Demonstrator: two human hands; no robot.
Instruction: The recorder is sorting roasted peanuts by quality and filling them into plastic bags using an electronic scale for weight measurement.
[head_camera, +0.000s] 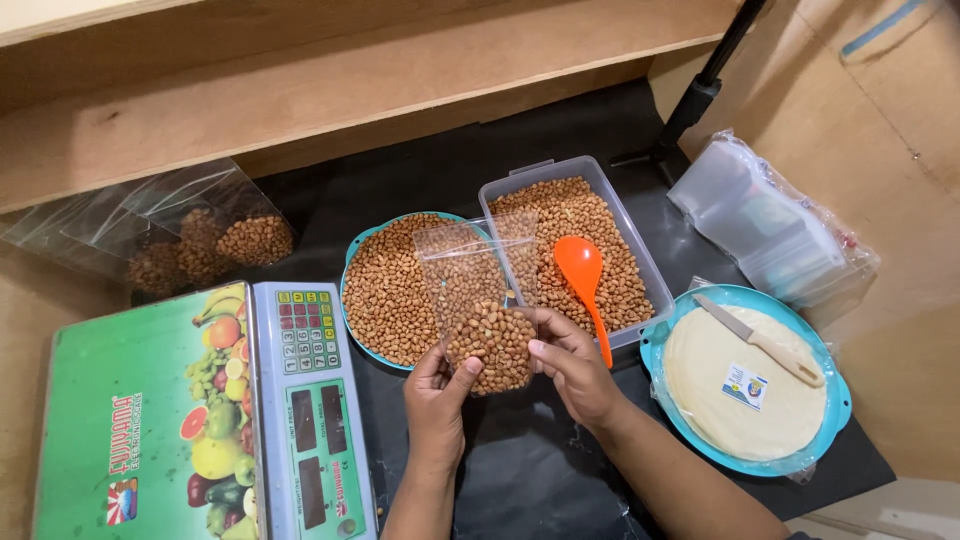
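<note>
A green scale (150, 420) with fruit pictures sits at the left. Behind it lie filled bags of peanuts (210, 245). At the right, a knife (760, 340) rests on a blue plate (835, 420). A stack of clear bags (770, 225) lies behind the plate.

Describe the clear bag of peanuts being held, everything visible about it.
The clear plastic bag is a small, thin, see-through pouch held upright over the black mat. Its lower part is packed with brown peanuts; the upper part is unfilled and stands up flat. The left hand pinches its lower left side, the right hand its right edge. Behind it sit the round teal bowl and the rectangular tub of peanuts.
</note>
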